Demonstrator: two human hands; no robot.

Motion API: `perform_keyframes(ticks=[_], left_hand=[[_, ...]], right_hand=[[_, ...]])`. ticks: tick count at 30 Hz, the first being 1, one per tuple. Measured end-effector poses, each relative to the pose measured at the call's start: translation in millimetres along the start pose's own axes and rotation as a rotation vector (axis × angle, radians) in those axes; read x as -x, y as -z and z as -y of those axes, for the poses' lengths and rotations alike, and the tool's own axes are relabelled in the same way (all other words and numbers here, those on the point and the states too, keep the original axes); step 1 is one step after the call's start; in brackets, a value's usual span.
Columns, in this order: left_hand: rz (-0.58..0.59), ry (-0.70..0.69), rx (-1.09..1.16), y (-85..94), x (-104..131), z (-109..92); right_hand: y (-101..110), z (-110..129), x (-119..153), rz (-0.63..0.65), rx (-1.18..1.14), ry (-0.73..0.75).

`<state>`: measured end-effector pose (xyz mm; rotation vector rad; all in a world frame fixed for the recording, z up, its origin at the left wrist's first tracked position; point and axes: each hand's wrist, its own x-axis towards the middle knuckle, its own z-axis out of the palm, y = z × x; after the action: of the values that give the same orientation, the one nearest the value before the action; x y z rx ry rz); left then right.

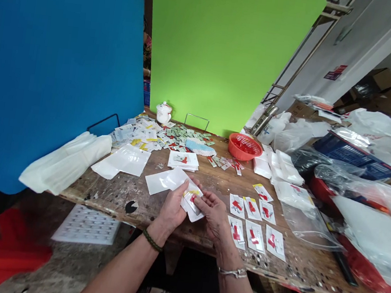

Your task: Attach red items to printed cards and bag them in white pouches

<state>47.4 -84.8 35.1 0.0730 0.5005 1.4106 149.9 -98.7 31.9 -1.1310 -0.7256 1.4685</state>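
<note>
My left hand [174,205] grips a small clear-and-white plastic packet [192,207] with a yellow mark and a red piece showing in it. The right hand [214,214] pinches the same packet from the other side, thumb on its front. Just left of my hands, white bags [162,180] lie on the wooden table [110,195]. A short stack of packets [183,160], with a red piece on top, sits beyond them. To the right of my hand, several filled packets [255,236] with red pieces are laid out in rows.
Loose cards and slips [143,130] are heaped at the back left, near a white lidded pot [164,112]. A red basket [245,146] stands at the back. White bag bundles [67,163] lie left; bags and a blue crate [358,156] crowd the right. Upright blue and green boards edge the table.
</note>
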Motion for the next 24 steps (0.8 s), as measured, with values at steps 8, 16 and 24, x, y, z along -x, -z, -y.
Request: perform_keyframes(ticks=[8, 16, 24], left_hand=[[0.057, 0.017, -0.085, 4.2, 1, 2], [-0.007, 0.083, -0.037, 1.4, 3, 0], [-0.073, 0.053, -0.042, 7.6, 1, 14]], right_hand=[[5, -1, -2, -0.021, 0.074, -0.032], [16, 4, 0, 0.098, 0.184, -0.104], [19, -1, -7, 0.060, 0.223, -0.095]])
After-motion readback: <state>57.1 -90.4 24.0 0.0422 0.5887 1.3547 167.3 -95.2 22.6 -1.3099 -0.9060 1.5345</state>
